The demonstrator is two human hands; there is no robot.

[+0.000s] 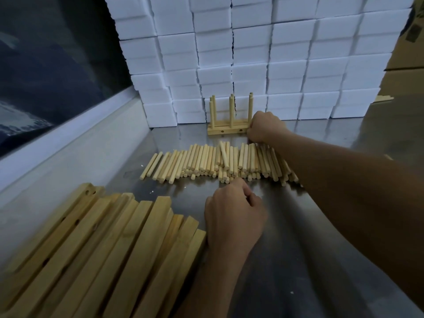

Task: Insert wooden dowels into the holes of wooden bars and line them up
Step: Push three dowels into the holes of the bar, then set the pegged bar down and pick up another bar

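On the metal desk (309,260) the right hand (266,128) reaches to the far side, its fingers curled against the right end of the assembled bars (228,130). Whether it truly grips that end or only presses on it cannot be told, since the fingertips are hidden behind the knuckles. The assembled bars lie side by side, flat on the desk, just in front of a wall of stacked white foam blocks (252,60). Upright dowels (232,111) stand in their holes in three groups: left, middle and right. Two dark holes show on the near face of the front bar.

Nearer lies a loose heap of dowels (218,162), spread in a wide band from left to right, most pointing roughly near to far. The right forearm crosses over the right part of this heap.

The left hand (234,214) rests near the middle of the desk, just on the near side of the heap. Its fingers are curled into a loose fist; what it holds, if anything, is hidden.

At the near left, a pile of wooden bars (103,255) lies slanting, packed edge to edge, some showing holes along their sides. The left hand's wrist lies just beside the right edge of this pile.

A pale ledge (68,152) runs along the left edge of the desk under a dark window (50,56). Cardboard boxes (406,49) stand at the far right.
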